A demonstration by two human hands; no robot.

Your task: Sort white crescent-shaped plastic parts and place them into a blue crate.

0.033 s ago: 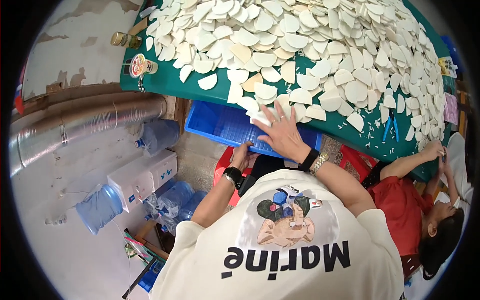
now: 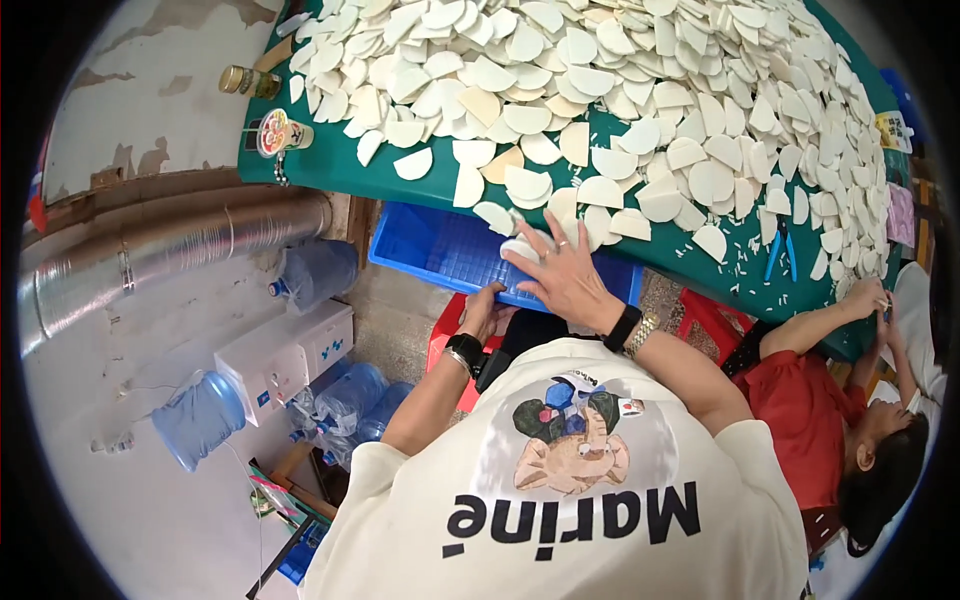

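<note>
My right hand (image 2: 572, 278) is at the near edge of the green table, its fingers spread. White half-round pieces (image 2: 518, 248) lie against its fingertips, over the far part of a blue plastic crate (image 2: 420, 243). My left hand (image 2: 483, 312) is closed on the crate's near rim; its fingers are partly hidden there. The crate sits below the table edge, in front of my body. A large heap of the same flat, whitish half-round pieces (image 2: 490, 75) covers much of the table.
Blue-handled pliers (image 2: 780, 252) lie on the green tablecloth (image 2: 340, 165) among small white scraps. A co-worker in a red top (image 2: 795, 425) works at the right. A cup (image 2: 283, 133) and a jar (image 2: 248, 82) stand at the left edge. Water bottles (image 2: 318, 270) are on the left.
My right hand has drawn slightly toward me, and its fingers are a little closer together. The white pieces at its fingertips have slid nearer the crate. My left hand stays on the rim.
</note>
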